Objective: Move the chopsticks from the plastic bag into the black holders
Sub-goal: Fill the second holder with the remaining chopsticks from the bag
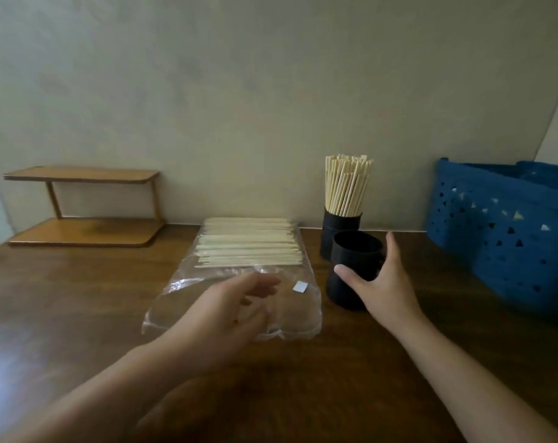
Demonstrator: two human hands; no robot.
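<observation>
- The dark wooden surface [303,394] lies nearest, running from the bottom edge back to the wall, with both forearms reaching out over it.
- The blue perforated basket [494,238] stands far right; a small wooden two-tier shelf [82,206] stands far left against the wall.
- The clear plastic bag [236,292] lies flat in the middle, its near half slack and empty — the loose chopsticks [248,247] are stacked in its far half, long axes running left to right, across the line of reach.
- Two black holders: the rear holder [340,235] is packed with upright chopsticks, the front holder [355,270] looks empty.
- The left hand [236,311] hovers over the bag's near end, fingers loosely curled and blurred, gripping nothing I can see; it is the nearer to the stack, which lies just beyond it.
- The right hand [379,282] is spread wide at the front holder, thumb against its wall — not closed round it.
</observation>
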